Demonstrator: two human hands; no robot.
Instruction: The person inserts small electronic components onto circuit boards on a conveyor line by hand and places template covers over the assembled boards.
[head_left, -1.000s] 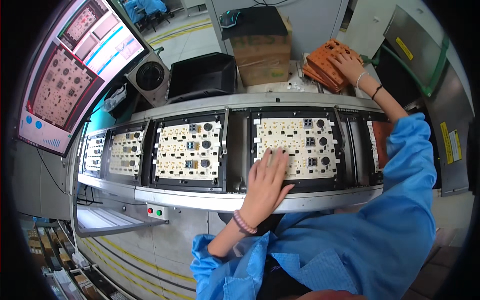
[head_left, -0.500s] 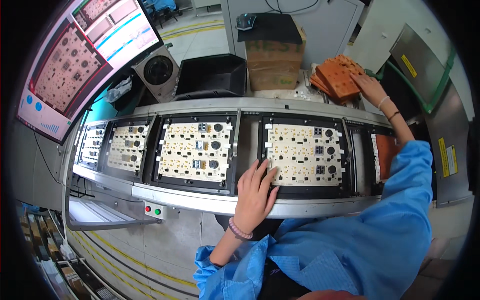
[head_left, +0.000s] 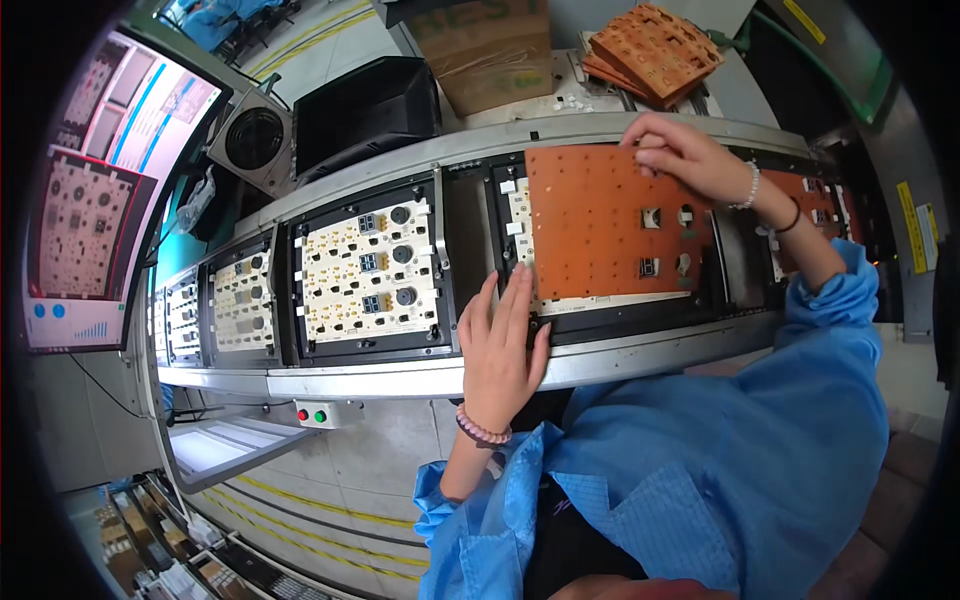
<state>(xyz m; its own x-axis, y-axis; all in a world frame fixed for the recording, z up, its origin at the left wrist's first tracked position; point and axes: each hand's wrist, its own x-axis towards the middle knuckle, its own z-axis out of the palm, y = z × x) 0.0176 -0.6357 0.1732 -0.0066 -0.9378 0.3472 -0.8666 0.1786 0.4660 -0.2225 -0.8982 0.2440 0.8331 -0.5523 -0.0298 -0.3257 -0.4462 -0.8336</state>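
Observation:
An orange perforated sheet [head_left: 590,220] lies over most of a cream circuit board [head_left: 519,210], whose left and lower edges show. Through cut-outs in the sheet, bits of the board's parts appear. My right hand [head_left: 690,165] is closed on the sheet's far edge, the fingertips curled at its rim. With fingers stretched out, my left hand [head_left: 500,340] rests at the near left corner of the board's black frame [head_left: 610,320], fingertips beside the sheet's left edge. A stack of similar orange sheets [head_left: 655,55] stands beyond the rail at the far right.
More framed circuit boards [head_left: 365,265] sit along the metal conveyor [head_left: 400,369] to the left. Another orange-covered board [head_left: 800,205] is at the right. Behind stand a black bin [head_left: 365,120] and a cardboard box [head_left: 490,60]. A monitor [head_left: 100,190] is at the left.
My right hand has come from the stack to the middle board, bringing an orange sheet over it. My left hand stays by the frame's near left corner. The view has shifted.

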